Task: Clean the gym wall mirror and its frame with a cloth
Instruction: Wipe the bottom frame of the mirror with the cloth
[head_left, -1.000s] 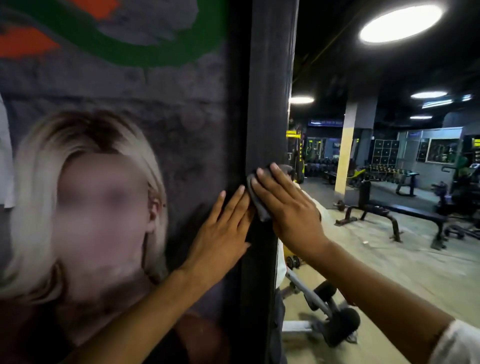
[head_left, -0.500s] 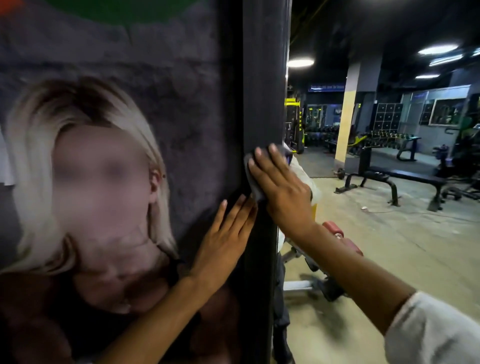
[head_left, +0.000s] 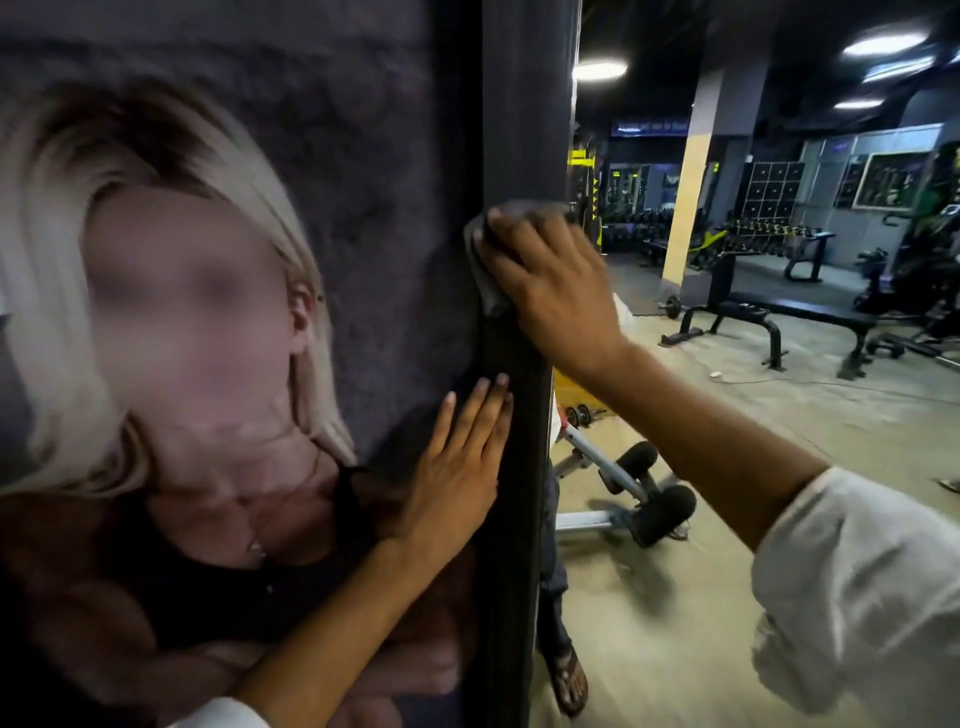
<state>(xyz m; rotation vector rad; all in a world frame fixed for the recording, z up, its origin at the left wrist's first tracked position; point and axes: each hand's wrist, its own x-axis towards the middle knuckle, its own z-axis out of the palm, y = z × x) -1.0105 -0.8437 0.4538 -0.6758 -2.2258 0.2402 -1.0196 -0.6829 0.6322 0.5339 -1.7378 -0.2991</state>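
Mirror (head_left: 779, 364) fills the right side, glossy and showing the gym. Its frame (head_left: 519, 130) is a dark, matte, grainy strip running straight up and down between the glass and a printed wall poster (head_left: 363, 182). The right hand (head_left: 550, 280) is on it, fingers laid over a thin grey cloth (head_left: 480, 260), pinning it to the frame's face. Bare frame lies above and below, so I'd guess the strokes go vertical. The left hand (head_left: 457, 467) rests lower, flat, fingers straight, holding nothing.
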